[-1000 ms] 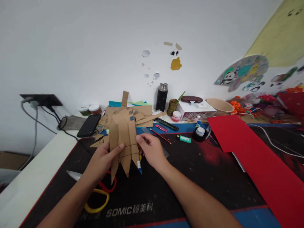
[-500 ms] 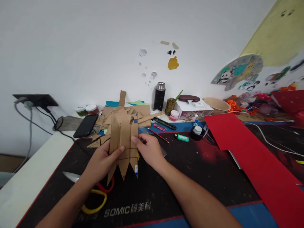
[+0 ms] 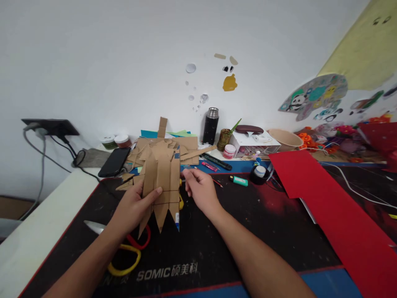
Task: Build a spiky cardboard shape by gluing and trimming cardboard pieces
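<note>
My left hand [image 3: 135, 207] grips a folded cardboard piece [image 3: 163, 178] from its left side, thumb on the front face, other fingers hidden behind. The piece stands upright, with vertical folds, pencil lines across it and pointed tips cut along the bottom. Just off its right edge is my right hand [image 3: 200, 188], fingers curled and thumb against the forefinger; whether anything small is between them I cannot make out. Something yellow [image 3: 181, 201] peeks out behind the cardboard's right edge. Scissors [image 3: 124, 258] with red and yellow handles lie partly under my left forearm.
Cardboard scraps [image 3: 189, 147] are piled behind the held piece. A phone [image 3: 114, 162] lies to the left. Toward the wall stand a black flask [image 3: 211, 128] and a white box [image 3: 256, 142]. A green lighter-like item [image 3: 239, 181] and red sheet [image 3: 322, 211] lie to the right.
My right hand has let go of the cardboard's right edge and moved slightly right, its fingers curling. My left hand still holds the piece. The view has shifted slightly.
</note>
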`<state>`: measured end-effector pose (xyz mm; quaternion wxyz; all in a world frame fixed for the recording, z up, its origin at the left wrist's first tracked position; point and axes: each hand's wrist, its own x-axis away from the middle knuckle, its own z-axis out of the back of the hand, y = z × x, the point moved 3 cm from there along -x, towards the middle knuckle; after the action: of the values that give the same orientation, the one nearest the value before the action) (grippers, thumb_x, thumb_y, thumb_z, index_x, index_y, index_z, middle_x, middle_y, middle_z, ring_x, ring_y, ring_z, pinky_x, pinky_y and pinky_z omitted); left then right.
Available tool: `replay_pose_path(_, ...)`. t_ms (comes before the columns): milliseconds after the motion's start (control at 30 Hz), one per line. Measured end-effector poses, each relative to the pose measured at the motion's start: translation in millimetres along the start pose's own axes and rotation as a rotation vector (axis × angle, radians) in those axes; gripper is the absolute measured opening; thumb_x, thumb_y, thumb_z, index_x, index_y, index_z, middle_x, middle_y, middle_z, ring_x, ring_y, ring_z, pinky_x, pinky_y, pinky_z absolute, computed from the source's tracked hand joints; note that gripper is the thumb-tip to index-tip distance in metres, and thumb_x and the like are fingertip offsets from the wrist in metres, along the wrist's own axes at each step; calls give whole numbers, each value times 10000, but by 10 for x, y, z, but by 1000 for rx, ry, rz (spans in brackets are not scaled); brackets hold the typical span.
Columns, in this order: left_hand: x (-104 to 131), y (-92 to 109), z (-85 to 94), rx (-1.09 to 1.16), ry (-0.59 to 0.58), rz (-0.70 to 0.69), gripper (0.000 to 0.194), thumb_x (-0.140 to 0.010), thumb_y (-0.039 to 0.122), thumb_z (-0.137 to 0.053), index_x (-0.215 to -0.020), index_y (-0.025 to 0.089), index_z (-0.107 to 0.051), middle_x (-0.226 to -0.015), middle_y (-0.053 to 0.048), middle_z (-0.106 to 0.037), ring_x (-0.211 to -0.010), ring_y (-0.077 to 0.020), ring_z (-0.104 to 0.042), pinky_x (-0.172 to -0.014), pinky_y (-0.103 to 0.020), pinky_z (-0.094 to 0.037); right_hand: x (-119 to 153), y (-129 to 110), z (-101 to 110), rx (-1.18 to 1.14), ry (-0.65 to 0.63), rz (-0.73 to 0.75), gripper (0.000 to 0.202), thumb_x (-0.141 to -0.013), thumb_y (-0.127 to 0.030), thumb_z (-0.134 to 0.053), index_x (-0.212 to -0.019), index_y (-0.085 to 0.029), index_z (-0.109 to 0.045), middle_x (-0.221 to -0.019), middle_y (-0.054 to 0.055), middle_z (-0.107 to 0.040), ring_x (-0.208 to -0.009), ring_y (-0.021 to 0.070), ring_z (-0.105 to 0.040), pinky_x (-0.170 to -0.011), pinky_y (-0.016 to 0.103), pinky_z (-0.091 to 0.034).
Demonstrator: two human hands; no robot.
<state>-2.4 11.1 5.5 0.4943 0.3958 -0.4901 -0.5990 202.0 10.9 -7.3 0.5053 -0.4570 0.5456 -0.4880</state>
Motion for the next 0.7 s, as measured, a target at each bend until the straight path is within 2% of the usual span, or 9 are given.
replay_pose_path(100,13,16,-14,-20,-11,-14,546,-818,610,-811,-1169,196,-750,-1153,-127,-831,-1061,-390,-767,-900,-476,-627,-22,-6,-1,-69,-48,-27,575,-924,-786,-593,-869,-215,-633,-618,-49,-545,-462,117,-477,-457,251,-331)
replay_pose_path(200,36,42,-65,-52,-54,-27,519,-817,605,-810,-1141,202,-761,-1112,-111,-837,-1032,-384,-770,-896,-477,-632,-19,13,-9,-24,-69,-27,624,-906,-843,-569,-770,-234,-558,-596,-48,-525,-462,121,-477,-458,256,-336)
replay_pose_path(400,55,53,-119,-74,-72,-31,499,-826,604,-796,-1131,212,-758,-1109,-103,-836,-1029,-380,-768,-891,-462,-637,4,41,14,194,-21,35,654,-973,-757,-555,-582,-238,-483,-511,-29,-508,-493,135,-473,-541,275,-368)
replay_pose_path(567,28,80,-84,-53,-50,-9,523,-763,620,-833,-1086,214,-769,-1067,-97,-842,-1028,-393,-767,-879,-460,-635,-16,35,29,140,-24,5,660,-971,-780,-530,-602,-234,-512,-517,-25,-529,-478,134,-495,-535,268,-389)
replay_pose_path(700,21,60,-67,49,-63,41,524,-762,602,-848,-1084,198,-758,-1067,-112,-843,-1067,-392,-766,-881,-446,-628,-21,-1,23,23,-52,-6,659,-939,-821,-542,-649,-230,-517,-545,-30,-530,-449,120,-475,-484,261,-367)
